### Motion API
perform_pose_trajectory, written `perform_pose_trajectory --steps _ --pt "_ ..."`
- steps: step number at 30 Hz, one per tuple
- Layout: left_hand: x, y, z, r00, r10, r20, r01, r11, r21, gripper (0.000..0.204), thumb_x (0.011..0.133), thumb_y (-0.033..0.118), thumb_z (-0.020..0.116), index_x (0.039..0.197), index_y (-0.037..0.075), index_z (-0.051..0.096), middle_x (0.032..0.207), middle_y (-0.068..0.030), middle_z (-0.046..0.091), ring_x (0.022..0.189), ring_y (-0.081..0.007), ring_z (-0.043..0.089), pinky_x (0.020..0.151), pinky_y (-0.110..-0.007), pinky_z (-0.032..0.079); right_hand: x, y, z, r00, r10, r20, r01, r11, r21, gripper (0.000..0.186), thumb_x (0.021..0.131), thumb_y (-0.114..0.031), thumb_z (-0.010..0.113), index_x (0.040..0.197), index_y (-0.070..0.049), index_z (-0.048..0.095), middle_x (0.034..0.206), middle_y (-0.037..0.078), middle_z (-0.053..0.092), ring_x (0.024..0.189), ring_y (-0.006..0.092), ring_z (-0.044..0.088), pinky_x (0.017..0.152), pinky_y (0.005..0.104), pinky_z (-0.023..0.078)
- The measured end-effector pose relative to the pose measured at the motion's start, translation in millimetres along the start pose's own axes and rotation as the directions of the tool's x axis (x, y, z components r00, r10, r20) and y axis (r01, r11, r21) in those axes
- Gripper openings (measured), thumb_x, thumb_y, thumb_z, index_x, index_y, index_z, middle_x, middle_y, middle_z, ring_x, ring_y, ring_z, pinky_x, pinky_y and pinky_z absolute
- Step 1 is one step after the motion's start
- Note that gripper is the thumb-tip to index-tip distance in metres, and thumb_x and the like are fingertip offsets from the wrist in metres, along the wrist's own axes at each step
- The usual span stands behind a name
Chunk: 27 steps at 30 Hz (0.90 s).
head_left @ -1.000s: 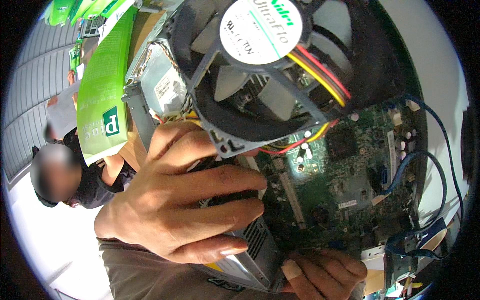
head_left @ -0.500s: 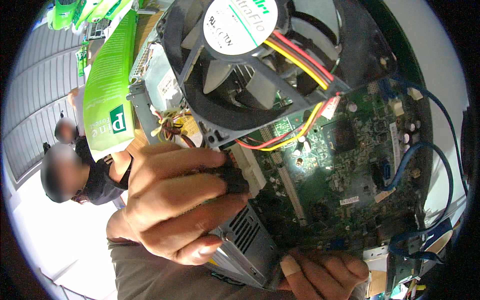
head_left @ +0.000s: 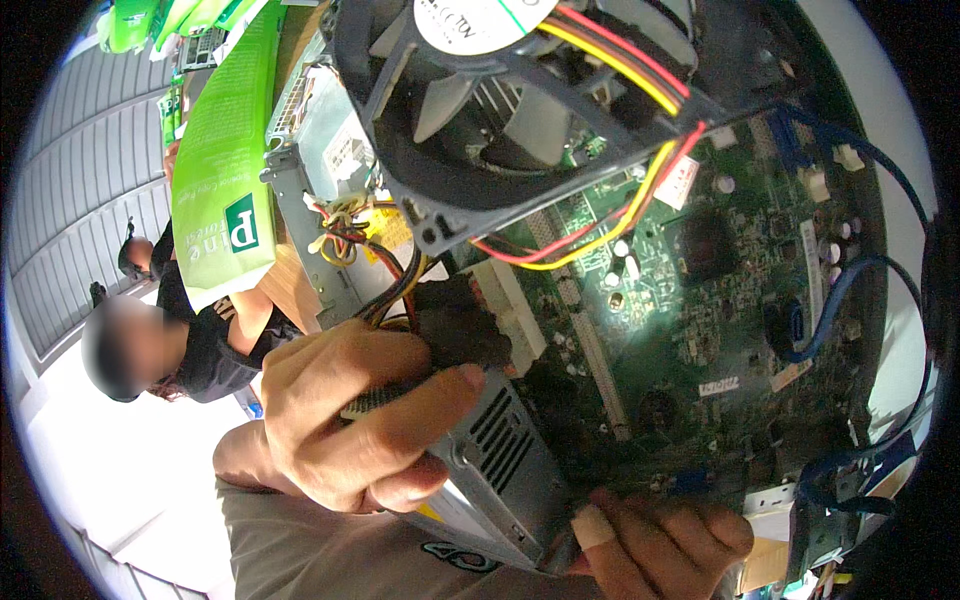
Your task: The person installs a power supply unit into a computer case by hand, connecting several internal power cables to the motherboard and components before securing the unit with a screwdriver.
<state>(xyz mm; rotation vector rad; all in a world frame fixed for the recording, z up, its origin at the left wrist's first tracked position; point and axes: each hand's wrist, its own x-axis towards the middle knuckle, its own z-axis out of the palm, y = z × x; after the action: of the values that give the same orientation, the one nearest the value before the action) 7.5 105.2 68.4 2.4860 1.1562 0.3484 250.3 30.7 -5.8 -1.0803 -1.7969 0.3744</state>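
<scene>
A grey slotted power supply [head_left: 505, 450] stands at the near edge of the open computer. My left hand [head_left: 360, 420] is curled at its upper left end, closed round a black ridged cable bundle [head_left: 385, 398]; the grip is partly hidden. Coloured wires [head_left: 395, 285] run down behind this hand, and a dark sleeved piece [head_left: 460, 322] shows beyond its fingers. My right hand [head_left: 665, 545], with a bandage on one finger, is closed on the power supply's lower right corner. Beyond lies the green motherboard [head_left: 690, 330].
A large black fan [head_left: 480, 190] with red and yellow wires hangs over the board. Blue cables [head_left: 890, 260] loop at the right. A green paper wrapper [head_left: 225, 170] lies at the far left. Another person [head_left: 190, 330] in dark clothing is beyond it.
My left hand has shifted slightly down, uncovering the dark sleeved piece and wires. The fan sits higher in view, and more of the power supply's slotted side shows. My right hand keeps its place.
</scene>
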Motion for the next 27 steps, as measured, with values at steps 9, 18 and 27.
perform_pose_trajectory --steps 9,18,27 --pt "5 3 -9 0.996 0.020 0.084 -0.016 0.999 -0.049 0.033 0.094 0.029 0.060 0.098 -0.001 0.073 0.070 -0.0066 0.052 0.050 -0.0139 0.052 0.039 -0.030 0.038 6 14 -11 0.978 -0.192 0.080 0.187 0.980 0.068 0.026 0.099 -0.026 0.059 0.089 -0.010 0.077 0.067 0.001 0.071 0.044 0.0078 0.047 0.053 0.0246 0.030" --pt "2 6 -5 0.997 -0.014 0.080 0.018 0.999 -0.042 0.030 0.092 0.024 0.058 0.097 -0.003 0.070 0.075 -0.0114 0.059 0.059 -0.0225 0.057 0.053 -0.034 0.043 -2 9 -10 0.990 -0.139 0.009 0.138 0.988 0.075 0.024 0.097 -0.028 0.064 0.086 -0.011 0.078 0.058 0.000 0.067 0.043 0.0060 0.045 0.048 0.0259 0.021" --pt "-27 52 -9 0.963 -0.268 0.020 0.263 0.953 0.150 0.050 0.097 0.033 0.061 0.123 -0.009 0.055 0.110 -0.0260 0.063 0.092 -0.0363 0.065 0.085 -0.041 0.051 -5 -4 -28 0.979 0.011 0.202 -0.020 0.999 0.043 0.030 0.095 -0.040 0.063 0.092 -0.012 0.074 0.072 0.001 0.073 0.048 0.0087 0.054 0.058 0.0246 0.036"
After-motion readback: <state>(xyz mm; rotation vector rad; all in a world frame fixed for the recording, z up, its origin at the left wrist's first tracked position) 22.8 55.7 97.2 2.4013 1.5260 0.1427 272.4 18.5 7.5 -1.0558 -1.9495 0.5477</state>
